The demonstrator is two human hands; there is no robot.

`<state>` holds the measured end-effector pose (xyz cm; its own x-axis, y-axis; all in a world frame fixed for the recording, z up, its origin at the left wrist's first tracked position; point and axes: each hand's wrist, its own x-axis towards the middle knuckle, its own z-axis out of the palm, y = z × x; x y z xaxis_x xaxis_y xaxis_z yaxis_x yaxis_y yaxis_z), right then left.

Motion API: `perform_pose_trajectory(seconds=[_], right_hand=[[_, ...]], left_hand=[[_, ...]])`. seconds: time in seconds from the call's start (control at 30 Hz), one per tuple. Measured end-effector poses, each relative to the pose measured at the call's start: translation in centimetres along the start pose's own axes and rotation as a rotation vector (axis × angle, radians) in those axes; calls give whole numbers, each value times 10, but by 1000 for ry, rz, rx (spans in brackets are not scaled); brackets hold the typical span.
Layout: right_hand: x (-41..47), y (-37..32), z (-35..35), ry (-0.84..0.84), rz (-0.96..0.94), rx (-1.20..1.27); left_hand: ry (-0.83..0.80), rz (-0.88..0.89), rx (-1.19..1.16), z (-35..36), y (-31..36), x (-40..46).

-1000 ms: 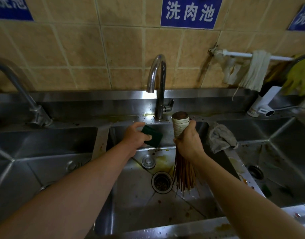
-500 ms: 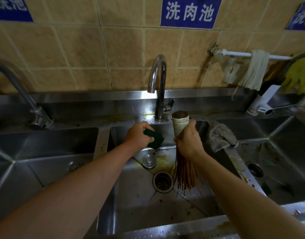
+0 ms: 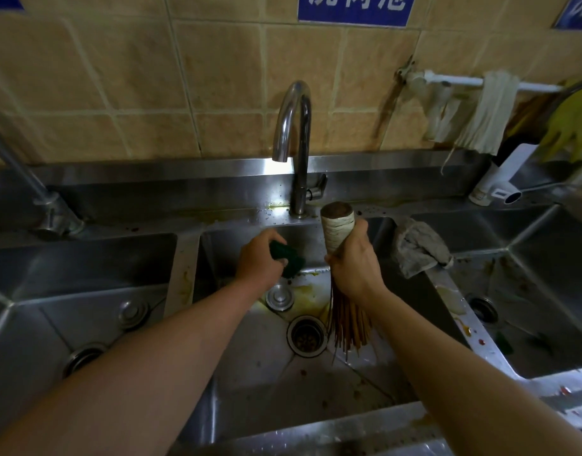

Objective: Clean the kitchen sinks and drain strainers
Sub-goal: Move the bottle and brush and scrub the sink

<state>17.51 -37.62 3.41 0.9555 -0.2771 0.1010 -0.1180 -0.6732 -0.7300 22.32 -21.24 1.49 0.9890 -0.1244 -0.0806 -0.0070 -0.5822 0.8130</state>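
At frame centre, the left hand (image 3: pixel 258 261) has closed tighter round the pad (image 3: pixel 288 256), now scrubbing the sink (image 3: pixel 250 373) wall. The right hand (image 3: pixel 354 263) still grasps the brush (image 3: pixel 344 291) beside the strainer (image 3: pixel 306 335), which probably comes next.

The blue wall sign (image 3: pixel 354 9) shows white characters, cropped and unreadable.

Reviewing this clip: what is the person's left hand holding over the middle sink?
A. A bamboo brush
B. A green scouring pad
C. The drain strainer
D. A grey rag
B: the left hand grips a green scouring pad against the back wall of the middle sink, while the right hand holds the bamboo brush, the grey rag lies on the divider, and the drain strainer sits in its drain.
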Motion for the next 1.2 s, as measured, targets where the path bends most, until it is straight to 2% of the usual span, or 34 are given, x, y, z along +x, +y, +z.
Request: perform_pose_trajectory(seconds=[0.23,0.43,0.53,0.83,0.97,1.07,1.2], right_hand=[[2,11,-2,10,13,15],[2,13,-1,98,-29,33],[2,17,1,44,6,30],[0,21,2,-13,18,26],[-2,20,0,-12,1,3],[-1,19,3,45,-25,16],[0,21,9,-11,16,-14]], left_hand=[[-118,33,40,9,-1,5],[-21,138,31,9,8,9],[-144,86,308,19,-7,0],[-98,-28,305,22,-12,-2],[-122,47,246,16,-2,2],[-64,99,153,19,7,4],[-135,27,360,28,-3,-2]])
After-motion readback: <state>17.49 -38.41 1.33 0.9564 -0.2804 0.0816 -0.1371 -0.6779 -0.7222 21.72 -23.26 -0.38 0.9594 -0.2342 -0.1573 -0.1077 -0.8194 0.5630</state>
